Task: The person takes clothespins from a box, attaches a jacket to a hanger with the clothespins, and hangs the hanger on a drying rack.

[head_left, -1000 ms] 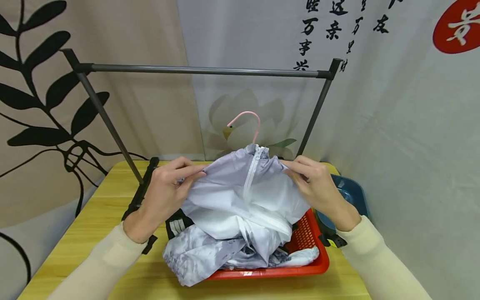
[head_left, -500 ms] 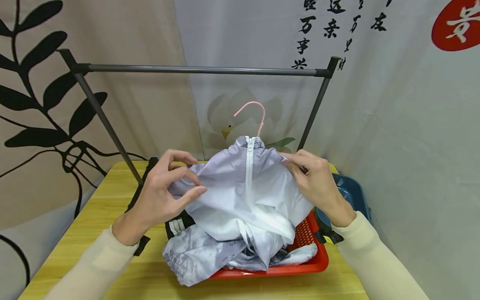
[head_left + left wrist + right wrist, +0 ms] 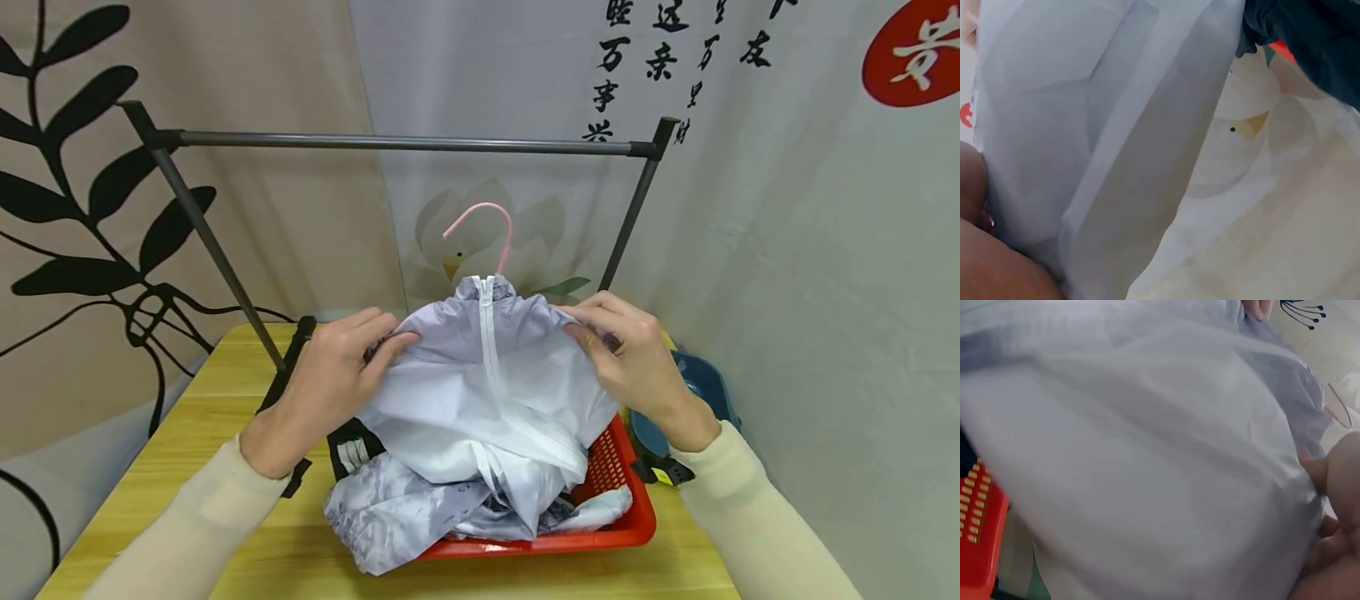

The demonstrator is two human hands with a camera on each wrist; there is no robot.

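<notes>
A pale lilac-to-white zip jacket is held up by its shoulders in the head view, its lower part draped over the red basket. Out of its collar rises the pink hook of a hanger; the hanger's arms are hidden inside. My left hand pinches the left shoulder between thumb and fingers. At the right shoulder, my right hand pinches the cloth likewise. Jacket fabric fills much of the left wrist view, and pale fabric spreads across the right wrist view.
Behind the jacket stands a dark metal rack with a horizontal bar. The red basket, with more clothing in it, sits on the wooden table. A blue bin is behind my right wrist.
My left hand loosened from the left shoulder, spread its fingers, then pinched it again. The jacket and hook rose a little, and the hook swayed right, then left. My right hand kept its grip.
</notes>
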